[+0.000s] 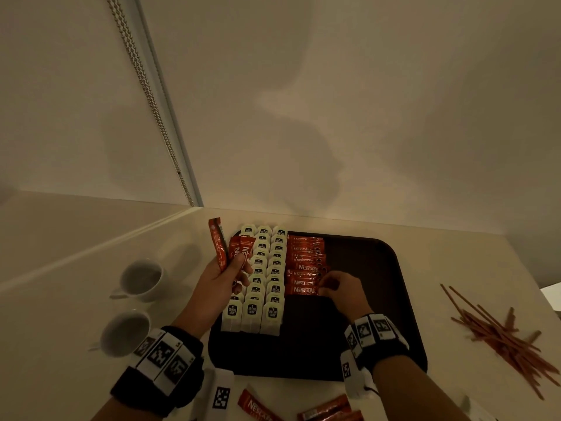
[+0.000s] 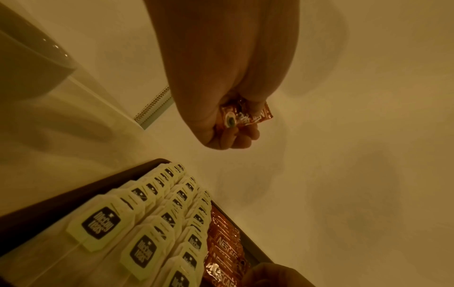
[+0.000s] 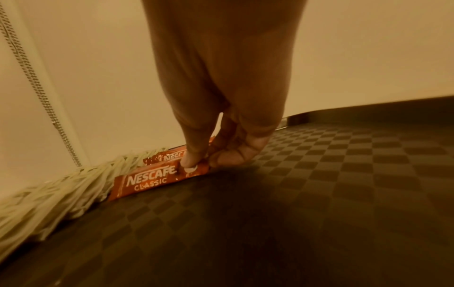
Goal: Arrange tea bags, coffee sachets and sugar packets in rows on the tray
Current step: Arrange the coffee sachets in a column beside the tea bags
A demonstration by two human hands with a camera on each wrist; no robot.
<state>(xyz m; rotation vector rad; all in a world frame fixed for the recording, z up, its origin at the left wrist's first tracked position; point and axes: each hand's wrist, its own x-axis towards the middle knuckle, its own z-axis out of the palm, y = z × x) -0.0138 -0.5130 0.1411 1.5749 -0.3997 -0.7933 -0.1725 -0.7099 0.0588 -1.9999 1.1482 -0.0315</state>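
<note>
Loose sachets (image 1: 258, 407) waiting nearest; I'm pinching the front sachet (image 3: 147, 179) with right hand (image 1: 343, 291), squaring it against the coffee row (image 1: 306, 262), left hand (image 1: 221, 284) gripping spare sachets (image 1: 233, 250).

Three rows of tea bags (image 1: 263, 278) are set on the one dark tray (image 1: 379, 299), with roughly ten or eleven bags to be made out in each row, though the far ones overlap too closely for an exact count. One row of red coffee sachets (image 1: 306, 265) is laid beside them, about eight being distinguishable, while three more sachets (image 1: 239, 250) are held upright above the tray and at least three others (image 1: 303, 410) are seen on the counter. Two white cups (image 1: 133, 308) are counted, and one loose pile of thin brown sticks (image 1: 504, 338), too tangled to be numbered.
</note>
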